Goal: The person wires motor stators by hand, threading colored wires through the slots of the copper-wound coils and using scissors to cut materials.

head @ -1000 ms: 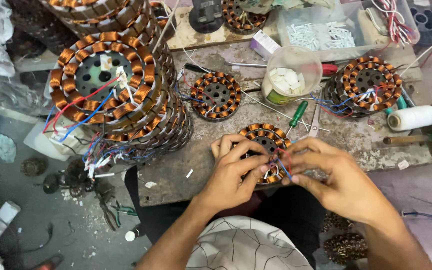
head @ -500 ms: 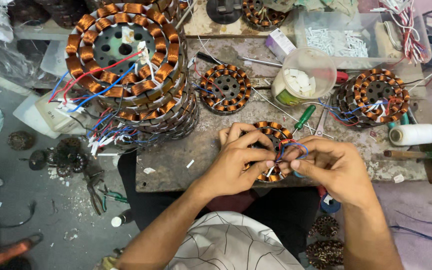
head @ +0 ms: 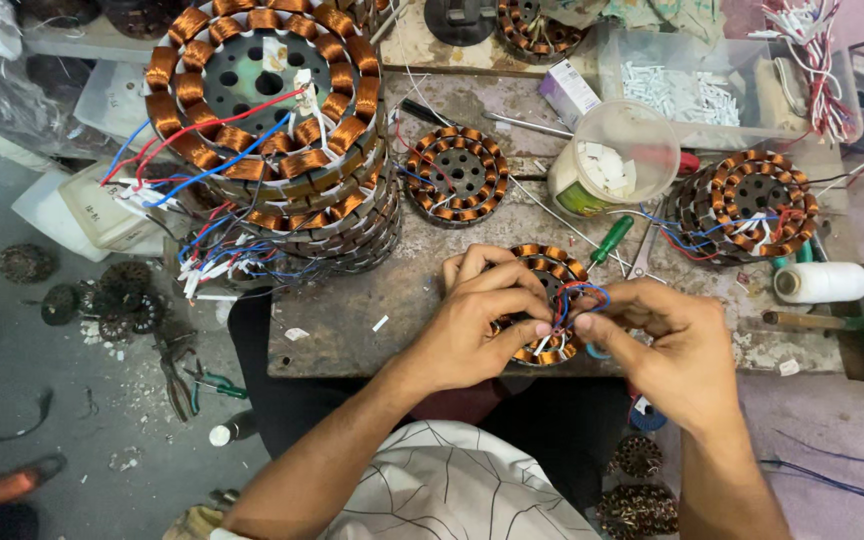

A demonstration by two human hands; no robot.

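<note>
- At the far left of the worktop (head: 352,320), a tall stack of copper-wound stators (head: 272,130) stands with red and blue leads trailing off its side; it is well apart from the hands and best left alone.
- Near the middle, close to the front edge, the small stator (head: 544,300) lies flat, and the left hand (head: 472,320) presses on its left rim with fingers curled over the coils. That hold should stay firm, so the ring cannot turn.
- Just right of it, the right hand (head: 667,335) has thumb and forefinger closed together on the red and blue lead wires (head: 577,297) that loop up from the ring. A gentle pull looks wise, since thin winding wire may snap.
- Behind, a green screwdriver (head: 607,240) and a plastic tub (head: 612,160) lie within reach.
- Far right, another stator stack (head: 752,205) and a white thread spool (head: 820,282) stay clear.
</note>
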